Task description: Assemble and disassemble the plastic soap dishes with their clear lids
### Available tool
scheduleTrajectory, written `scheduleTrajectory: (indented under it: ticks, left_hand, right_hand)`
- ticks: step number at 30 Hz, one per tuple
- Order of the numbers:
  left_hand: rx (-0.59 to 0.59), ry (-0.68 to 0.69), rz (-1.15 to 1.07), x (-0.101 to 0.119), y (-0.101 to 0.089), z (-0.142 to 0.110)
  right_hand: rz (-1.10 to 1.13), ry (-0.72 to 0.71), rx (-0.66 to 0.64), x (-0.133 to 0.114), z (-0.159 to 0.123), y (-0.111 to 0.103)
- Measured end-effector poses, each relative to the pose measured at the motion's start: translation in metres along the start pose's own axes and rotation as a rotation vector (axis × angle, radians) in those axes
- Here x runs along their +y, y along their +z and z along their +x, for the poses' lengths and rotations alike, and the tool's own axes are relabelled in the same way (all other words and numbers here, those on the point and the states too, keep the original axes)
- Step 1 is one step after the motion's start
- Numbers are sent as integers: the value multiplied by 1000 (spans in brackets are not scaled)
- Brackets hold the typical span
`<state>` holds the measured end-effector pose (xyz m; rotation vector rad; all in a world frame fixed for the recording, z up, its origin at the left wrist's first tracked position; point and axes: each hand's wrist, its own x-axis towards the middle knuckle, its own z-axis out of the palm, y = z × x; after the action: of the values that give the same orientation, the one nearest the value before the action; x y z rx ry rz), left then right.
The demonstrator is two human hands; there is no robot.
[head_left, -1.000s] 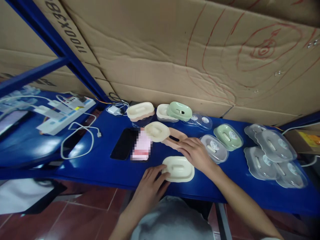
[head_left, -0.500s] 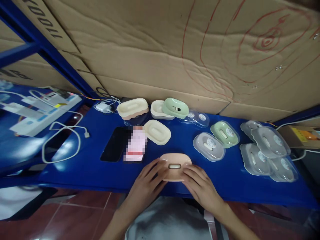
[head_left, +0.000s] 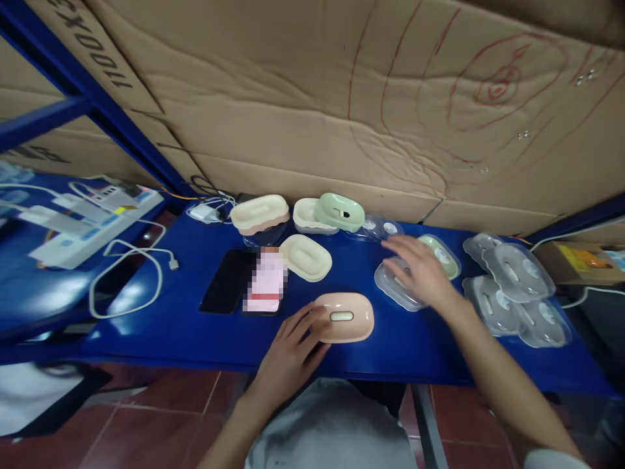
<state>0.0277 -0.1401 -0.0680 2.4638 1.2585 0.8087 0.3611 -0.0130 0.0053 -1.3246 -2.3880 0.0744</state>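
A peach oval soap dish [head_left: 346, 329] with a pale insert in its slot lies on the blue table in front of me. My left hand [head_left: 297, 342] holds its left end, fingers on top and thumb at the near side. My right hand [head_left: 415, 264] is apart from it, open with fingers stretched, over a grey soap dish [head_left: 398, 290] under a clear cover. It partly hides that dish and a green covered dish [head_left: 442, 256]; whether it touches either, I cannot tell. A cream oval tray [head_left: 307, 258] lies beyond the peach dish.
At the back stand stacked cream and peach trays [head_left: 260, 215], a green oval part [head_left: 340, 212] and clear covers [head_left: 375, 228]. Several covered grey dishes [head_left: 517, 277] pile up at right. Two phones [head_left: 224, 283], a cable [head_left: 161, 293] and a power strip [head_left: 92, 228] lie left.
My right hand has let go of the peach dish and moved right and forward, over the grey covered dish. My left hand stays at the peach dish.
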Motion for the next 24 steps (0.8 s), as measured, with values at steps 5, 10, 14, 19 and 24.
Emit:
scheduleTrajectory:
  ticks: [5,10,14,19,24]
  left_hand:
    - [42,-16,-31,1,1,-1]
    - [64,-53,-90,1,3,-1]
    - [98,-140,-153,-1,4,-7]
    - [116,-287,-269,-3,5,-11]
    - [56,-326,-325,-5,5,-10]
  right_hand:
    - [-24,244,-185,68,66,23]
    - [-3,217,-128,63,68,18]
    - [-21,112,35,14,22,-2]
    - [86,-125,-133,-64,-51,14]
    - [137,-151,-170,-93,-69,43]
